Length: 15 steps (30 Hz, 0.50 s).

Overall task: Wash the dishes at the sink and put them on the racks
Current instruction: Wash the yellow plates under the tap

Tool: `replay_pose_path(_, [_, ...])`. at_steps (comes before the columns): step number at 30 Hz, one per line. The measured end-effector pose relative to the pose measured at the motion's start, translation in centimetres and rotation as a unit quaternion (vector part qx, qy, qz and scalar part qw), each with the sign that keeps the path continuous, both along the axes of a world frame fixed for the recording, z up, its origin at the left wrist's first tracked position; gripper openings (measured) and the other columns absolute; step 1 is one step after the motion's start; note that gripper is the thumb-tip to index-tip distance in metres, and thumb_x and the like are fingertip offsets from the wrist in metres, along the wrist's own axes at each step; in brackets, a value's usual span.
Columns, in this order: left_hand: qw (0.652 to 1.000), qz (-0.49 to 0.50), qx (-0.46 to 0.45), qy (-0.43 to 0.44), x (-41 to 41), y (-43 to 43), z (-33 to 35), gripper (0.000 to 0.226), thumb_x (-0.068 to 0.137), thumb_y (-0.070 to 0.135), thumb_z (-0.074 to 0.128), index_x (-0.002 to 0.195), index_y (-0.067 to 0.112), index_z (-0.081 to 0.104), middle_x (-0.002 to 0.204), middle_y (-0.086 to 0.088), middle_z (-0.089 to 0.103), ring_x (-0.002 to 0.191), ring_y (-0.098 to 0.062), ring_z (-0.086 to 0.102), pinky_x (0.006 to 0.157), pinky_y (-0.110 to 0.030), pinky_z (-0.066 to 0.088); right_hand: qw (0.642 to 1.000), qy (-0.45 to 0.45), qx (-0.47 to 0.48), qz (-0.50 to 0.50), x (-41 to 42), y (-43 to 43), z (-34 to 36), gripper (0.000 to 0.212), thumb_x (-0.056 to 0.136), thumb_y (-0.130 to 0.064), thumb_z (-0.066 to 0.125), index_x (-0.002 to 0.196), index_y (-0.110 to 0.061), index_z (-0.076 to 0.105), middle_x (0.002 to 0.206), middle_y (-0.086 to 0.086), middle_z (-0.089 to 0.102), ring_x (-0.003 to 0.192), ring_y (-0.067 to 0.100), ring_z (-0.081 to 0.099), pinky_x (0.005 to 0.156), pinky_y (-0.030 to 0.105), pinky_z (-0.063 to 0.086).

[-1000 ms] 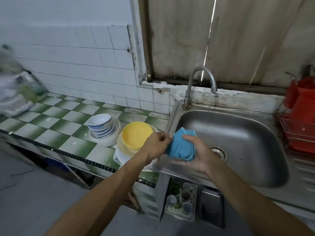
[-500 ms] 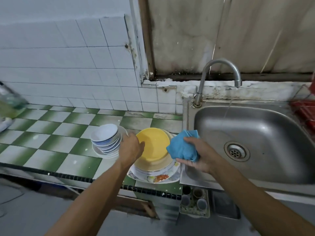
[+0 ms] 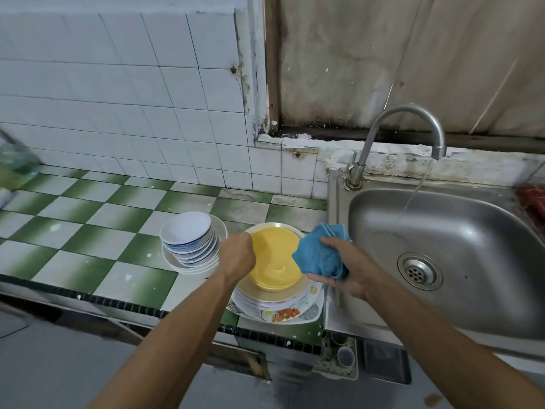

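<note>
Fetching a dish, I judge: my right hand [image 3: 349,268] clutches the bunched blue cloth [image 3: 317,256], my left hand [image 3: 236,255] is at the rim of the yellow plate [image 3: 275,261] topping the stack [image 3: 274,302] on the surface [image 3: 88,231] beside the sink [image 3: 477,249], fingers hidden, grip unclear; next it needs lifting to the running tap [image 3: 408,112].

Left hand [image 3: 236,255] at the yellow plate [image 3: 275,261], right hand [image 3: 351,270] round a blue cloth [image 3: 320,255], beside the sink [image 3: 472,231].
</note>
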<state>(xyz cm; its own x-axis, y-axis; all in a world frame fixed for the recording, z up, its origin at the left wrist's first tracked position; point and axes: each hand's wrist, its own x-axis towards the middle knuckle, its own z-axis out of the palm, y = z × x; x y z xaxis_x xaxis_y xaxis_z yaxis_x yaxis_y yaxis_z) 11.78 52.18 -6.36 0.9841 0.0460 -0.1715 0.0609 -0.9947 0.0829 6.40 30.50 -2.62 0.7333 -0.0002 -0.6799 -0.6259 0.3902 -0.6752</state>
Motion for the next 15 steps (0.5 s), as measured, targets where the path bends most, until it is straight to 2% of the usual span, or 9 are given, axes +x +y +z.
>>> replay_pose_path(4, [1.000, -0.023, 0.020, 0.006, 0.0, -0.2, -0.1, 0.021, 0.087, -0.006, 0.050, 0.100, 0.000, 0.066, 0.106, -0.019, 0.071, 0.100, -0.038, 0.067, 0.077, -0.038, 0.051, 1.000, -0.010, -0.011, 0.002, 0.2, -0.3, 0.0, 0.031, 0.095, -0.020, 0.068, 0.123, -0.013, 0.057, 0.121, 0.018, 0.064, 0.102, 0.038, 0.067, 0.069, 0.051, 0.063])
replay_pose_path(8, [0.999, 0.004, -0.032, -0.008, 0.3, -0.1, 0.3, 0.020, 0.088, -0.005, 0.050, 0.103, 0.000, 0.063, 0.106, -0.020, 0.071, 0.100, -0.039, 0.067, 0.076, -0.040, 0.050, 1.000, -0.013, -0.011, 0.005, 0.1, -0.3, 0.2, 0.022, 0.095, -0.019, 0.067, 0.115, -0.015, 0.059, 0.118, 0.018, 0.065, 0.101, 0.038, 0.068, 0.069, 0.051, 0.062])
replay_pose_path(11, [0.994, 0.037, -0.095, -0.031, 0.3, -0.1, 0.5, 0.026, 0.090, 0.004, 0.050, 0.116, 0.001, 0.051, 0.114, -0.019, 0.067, 0.104, -0.041, 0.064, 0.073, -0.040, 0.044, 1.000, -0.018, -0.010, 0.007, 0.0, -0.3, 0.4, 0.021, 0.095, -0.019, 0.067, 0.114, -0.015, 0.058, 0.121, 0.018, 0.064, 0.104, 0.039, 0.066, 0.065, 0.050, 0.063])
replay_pose_path(15, [0.990, 0.079, -0.108, -0.052, 0.2, -0.5, 1.1, 0.030, 0.097, 0.023, 0.046, 0.120, 0.003, 0.047, 0.120, -0.019, 0.062, 0.109, -0.042, 0.061, 0.080, -0.043, 0.046, 1.000, -0.023, -0.005, 0.005, -0.1, -0.5, 0.5, 0.026, 0.096, -0.019, 0.066, 0.120, -0.014, 0.057, 0.122, 0.018, 0.062, 0.103, 0.039, 0.066, 0.064, 0.051, 0.063])
